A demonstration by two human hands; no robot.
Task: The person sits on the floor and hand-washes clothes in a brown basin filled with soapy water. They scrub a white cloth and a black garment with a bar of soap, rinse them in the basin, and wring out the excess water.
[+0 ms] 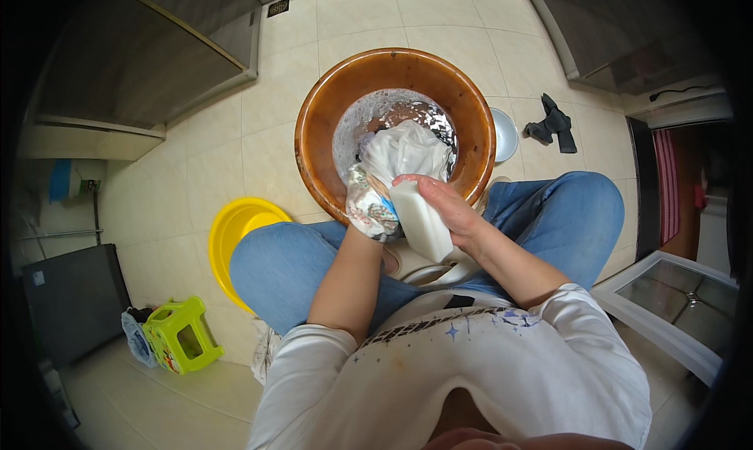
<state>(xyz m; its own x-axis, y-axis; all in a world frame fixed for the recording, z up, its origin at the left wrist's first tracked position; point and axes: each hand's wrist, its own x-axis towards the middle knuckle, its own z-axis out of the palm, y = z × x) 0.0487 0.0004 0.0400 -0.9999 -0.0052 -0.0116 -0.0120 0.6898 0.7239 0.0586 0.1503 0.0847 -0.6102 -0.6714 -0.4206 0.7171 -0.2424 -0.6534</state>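
A large white bar (420,222), which looks like soap, is gripped in my right hand (448,206) above the near rim of a round brown tub (317,115). Wet white fabric with a coloured print (370,206) covers my left hand up to the wrist, so its fingers are hidden. The bar's left edge meets or overlaps this fabric; contact is unclear. From there the plain white part of the cloth (406,150) trails down into sudsy water (359,121) in the tub. Something darker lies partly under it in the water.
A yellow basin (226,238) stands left of my knee. Behind the tub's right side sits a pale basin (506,135), with dark cloth items (553,126) on the tiles beyond. A green plastic stool (182,338) is at lower left. Cabinets (147,44) and a glass-panelled door (676,309) flank the floor.
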